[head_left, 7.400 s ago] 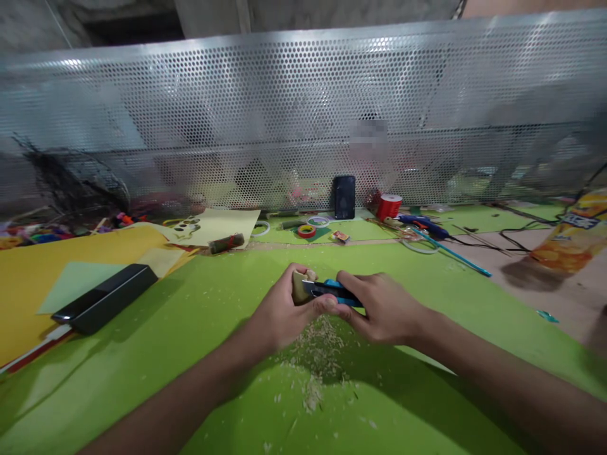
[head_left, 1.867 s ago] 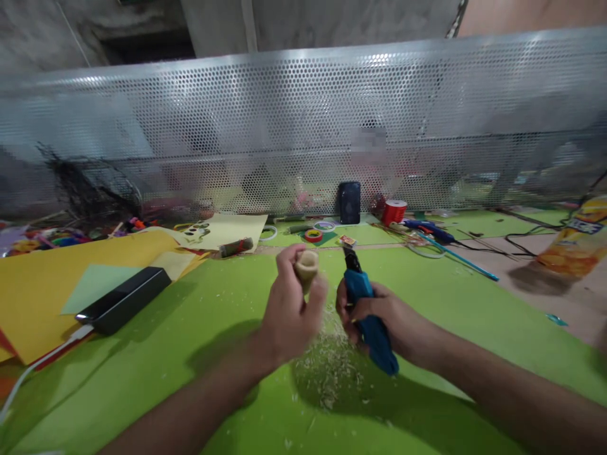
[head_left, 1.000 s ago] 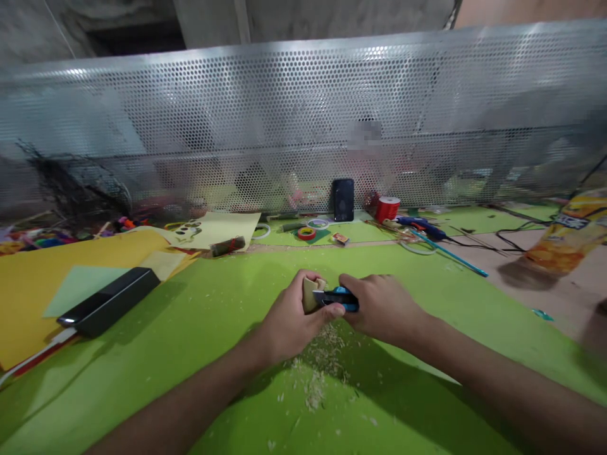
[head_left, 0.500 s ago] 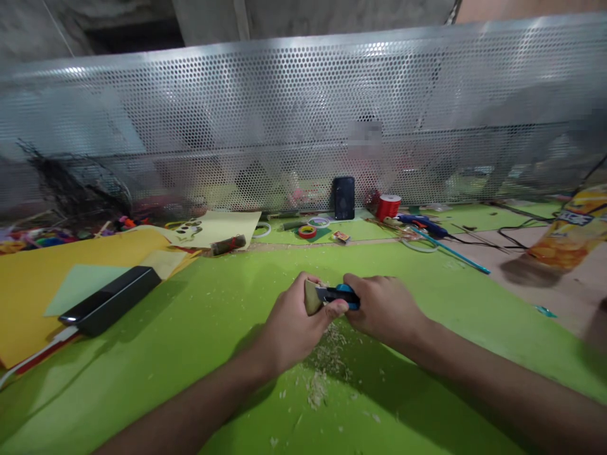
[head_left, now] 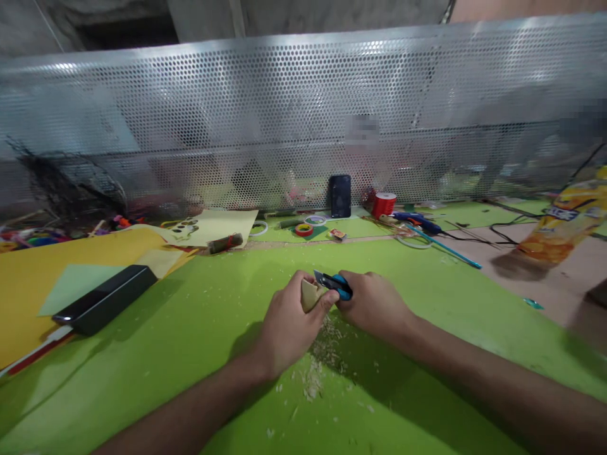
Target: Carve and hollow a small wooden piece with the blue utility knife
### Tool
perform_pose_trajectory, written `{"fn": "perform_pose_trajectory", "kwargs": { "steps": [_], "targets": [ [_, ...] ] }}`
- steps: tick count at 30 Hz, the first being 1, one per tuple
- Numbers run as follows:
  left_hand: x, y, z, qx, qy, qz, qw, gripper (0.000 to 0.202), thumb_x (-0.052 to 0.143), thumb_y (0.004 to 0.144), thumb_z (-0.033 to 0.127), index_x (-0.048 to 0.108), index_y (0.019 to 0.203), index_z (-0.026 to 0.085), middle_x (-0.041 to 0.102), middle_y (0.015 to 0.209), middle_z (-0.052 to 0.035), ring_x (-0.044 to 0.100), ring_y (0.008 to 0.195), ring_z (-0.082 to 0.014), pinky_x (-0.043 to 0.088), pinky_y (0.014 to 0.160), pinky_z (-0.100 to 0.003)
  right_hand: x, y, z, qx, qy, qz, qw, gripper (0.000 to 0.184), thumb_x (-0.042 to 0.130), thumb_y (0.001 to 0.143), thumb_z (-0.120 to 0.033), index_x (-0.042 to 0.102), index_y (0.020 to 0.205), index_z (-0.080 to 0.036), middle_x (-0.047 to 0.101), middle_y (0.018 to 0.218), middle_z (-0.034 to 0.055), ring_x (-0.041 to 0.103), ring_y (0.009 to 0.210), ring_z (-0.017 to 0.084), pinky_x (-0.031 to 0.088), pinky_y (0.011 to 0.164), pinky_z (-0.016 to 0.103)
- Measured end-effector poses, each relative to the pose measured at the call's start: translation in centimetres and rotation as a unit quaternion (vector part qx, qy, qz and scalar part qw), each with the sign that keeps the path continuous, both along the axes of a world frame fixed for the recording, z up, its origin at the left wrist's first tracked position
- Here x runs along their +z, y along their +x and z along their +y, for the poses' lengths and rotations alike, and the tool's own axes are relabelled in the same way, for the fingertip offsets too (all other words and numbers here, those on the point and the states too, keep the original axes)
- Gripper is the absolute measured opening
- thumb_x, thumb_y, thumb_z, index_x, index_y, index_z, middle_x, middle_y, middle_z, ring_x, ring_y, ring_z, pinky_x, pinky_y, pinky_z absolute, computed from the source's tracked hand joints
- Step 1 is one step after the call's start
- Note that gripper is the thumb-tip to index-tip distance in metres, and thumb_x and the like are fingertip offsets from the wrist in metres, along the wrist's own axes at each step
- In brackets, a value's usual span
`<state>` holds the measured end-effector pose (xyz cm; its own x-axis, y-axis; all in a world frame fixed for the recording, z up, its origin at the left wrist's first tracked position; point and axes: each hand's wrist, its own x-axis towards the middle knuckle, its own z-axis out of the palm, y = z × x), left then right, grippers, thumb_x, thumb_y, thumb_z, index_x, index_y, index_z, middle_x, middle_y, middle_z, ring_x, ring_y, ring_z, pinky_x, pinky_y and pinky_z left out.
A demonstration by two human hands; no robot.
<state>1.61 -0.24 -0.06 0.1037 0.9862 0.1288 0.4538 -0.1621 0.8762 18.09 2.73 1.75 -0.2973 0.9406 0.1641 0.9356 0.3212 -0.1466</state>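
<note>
My left hand (head_left: 290,322) is closed around a small pale piece, seemingly wood (head_left: 310,296), with a flat cut face. In my right hand (head_left: 372,300) is a blue and black utility knife (head_left: 342,287), its short blade bare and pointing left, just above the pale piece. My left thumb rests against the front of the knife. Below both hands, a heap of pale shavings (head_left: 322,354) lies scattered on the green tabletop (head_left: 190,379).
A black power bank (head_left: 107,300) with a cable lies left on coloured paper. Along the back are a dark phone (head_left: 340,196), red tape (head_left: 304,229), a red spool (head_left: 384,205) and a blue glue gun (head_left: 420,222). An orange drink bottle (head_left: 562,221) stands right. A perforated metal screen (head_left: 284,95) rises behind.
The knife blade has lifted off the pale piece and now tilts up to the left. The whole view has shifted slightly.
</note>
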Motion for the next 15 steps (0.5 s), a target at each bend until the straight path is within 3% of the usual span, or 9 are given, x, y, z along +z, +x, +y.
{"fn": "perform_pose_trajectory", "kwargs": {
  "steps": [9,15],
  "targets": [
    [0.05,-0.4,0.8,-0.031,-0.035,-0.118,0.992,0.046,0.064,0.082,0.056,0.044,0.104,0.022,0.048,0.075,0.0044,0.05,0.06,-0.0106,0.038,0.051,-0.021,-0.45,0.02,0.33,0.016,-0.026,0.057,0.998,0.01,0.053,0.08,-0.028,0.057,0.074,-0.021,0.061,0.061,0.0011,0.046,0.048,0.013,0.022,0.047,0.025],
    [-0.32,-0.29,0.7,-0.075,-0.048,-0.175,0.98,0.044,0.067,0.082,0.049,0.043,0.107,0.021,0.047,0.082,0.0034,0.048,0.066,-0.0096,0.042,0.059,-0.022,-0.51,-0.13,-0.08,0.038,-0.039,0.065,0.996,0.002,0.056,0.073,-0.022,0.057,0.072,-0.02,0.058,0.057,-0.0002,0.04,0.046,0.012,0.018,0.046,0.026]
  ]
}}
